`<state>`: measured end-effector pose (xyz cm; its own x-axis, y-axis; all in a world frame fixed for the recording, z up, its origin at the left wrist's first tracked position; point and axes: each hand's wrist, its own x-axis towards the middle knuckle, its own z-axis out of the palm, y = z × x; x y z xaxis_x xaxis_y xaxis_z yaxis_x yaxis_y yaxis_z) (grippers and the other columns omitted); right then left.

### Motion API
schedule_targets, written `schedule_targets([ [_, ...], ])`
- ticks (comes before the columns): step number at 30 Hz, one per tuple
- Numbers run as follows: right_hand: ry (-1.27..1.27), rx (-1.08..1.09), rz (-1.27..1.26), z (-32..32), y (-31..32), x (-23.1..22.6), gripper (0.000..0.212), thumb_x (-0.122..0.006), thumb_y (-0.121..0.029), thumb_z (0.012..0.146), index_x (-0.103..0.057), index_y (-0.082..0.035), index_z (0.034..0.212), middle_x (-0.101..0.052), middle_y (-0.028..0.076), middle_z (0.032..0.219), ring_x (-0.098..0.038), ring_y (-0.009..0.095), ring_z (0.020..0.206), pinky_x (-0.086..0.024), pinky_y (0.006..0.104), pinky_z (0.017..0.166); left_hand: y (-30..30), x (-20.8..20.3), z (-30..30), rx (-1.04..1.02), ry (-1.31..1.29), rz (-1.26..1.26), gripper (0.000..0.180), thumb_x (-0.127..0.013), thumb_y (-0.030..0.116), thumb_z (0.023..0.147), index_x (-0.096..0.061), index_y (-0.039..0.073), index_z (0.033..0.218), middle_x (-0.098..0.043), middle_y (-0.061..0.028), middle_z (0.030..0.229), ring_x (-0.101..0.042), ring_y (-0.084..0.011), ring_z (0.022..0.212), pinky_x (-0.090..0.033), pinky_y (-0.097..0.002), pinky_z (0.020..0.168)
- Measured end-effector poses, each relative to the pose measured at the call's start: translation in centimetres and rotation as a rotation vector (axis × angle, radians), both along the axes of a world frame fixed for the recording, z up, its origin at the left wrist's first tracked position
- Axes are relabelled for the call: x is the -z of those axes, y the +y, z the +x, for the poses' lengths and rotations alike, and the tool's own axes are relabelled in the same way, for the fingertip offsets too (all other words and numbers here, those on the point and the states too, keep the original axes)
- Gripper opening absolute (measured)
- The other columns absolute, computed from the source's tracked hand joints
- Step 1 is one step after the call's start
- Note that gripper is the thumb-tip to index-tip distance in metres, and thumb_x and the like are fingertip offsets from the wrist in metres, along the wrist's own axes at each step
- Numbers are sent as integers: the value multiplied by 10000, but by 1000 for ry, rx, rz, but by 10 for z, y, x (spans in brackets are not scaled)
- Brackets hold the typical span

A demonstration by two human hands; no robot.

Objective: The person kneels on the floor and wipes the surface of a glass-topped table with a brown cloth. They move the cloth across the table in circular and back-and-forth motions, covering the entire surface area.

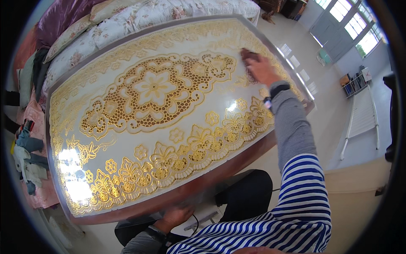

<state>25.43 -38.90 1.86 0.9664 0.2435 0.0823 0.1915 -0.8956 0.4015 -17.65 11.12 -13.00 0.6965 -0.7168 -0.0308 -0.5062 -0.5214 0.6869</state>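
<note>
A low table with a dark red-brown edge (243,160) stands before me, laid with a clear cover over a white and gold lace-patterned tablecloth (186,122). My right hand (261,69) reaches to the far right part of the top. Its fingers are closed over a dark reddish-brown thing, likely a cloth (246,53), pressed against the cover; most of it is under the hand. Below the table's front edge, my left hand (176,216) is low by my lap. Blur and the edge hide its fingertips, so I cannot make out a grip.
Along the far side runs a bed or sofa with a white floral cover (139,25). Piled clothes (31,156) lie on pink fabric at the left. To the right are a white rack (360,114), a basket of small items (355,84) and a grey door (338,29).
</note>
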Motion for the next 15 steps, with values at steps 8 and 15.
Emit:
schedule_targets([
  [8,48,687,201,-21,-127,-10,446,-399,-467,1070,-630,-247,1382,-561,128,1513,-449,416,1428,-350,602,1168,10,29,-19,-108,224,242,425,-650,410,981,-688,117,1287,-690,-205,1244,-647,-451,1119,-523,-535,961],
  [15,23,388,84,16,-57,11,362,-435,-336,1072,-666,-220,1326,-605,5,1406,-502,388,1358,-418,653,1057,-3,10,-10,79,434,343,474,-562,444,1030,-638,97,1344,-685,-220,1259,-673,-401,1108,-551,-505,921],
])
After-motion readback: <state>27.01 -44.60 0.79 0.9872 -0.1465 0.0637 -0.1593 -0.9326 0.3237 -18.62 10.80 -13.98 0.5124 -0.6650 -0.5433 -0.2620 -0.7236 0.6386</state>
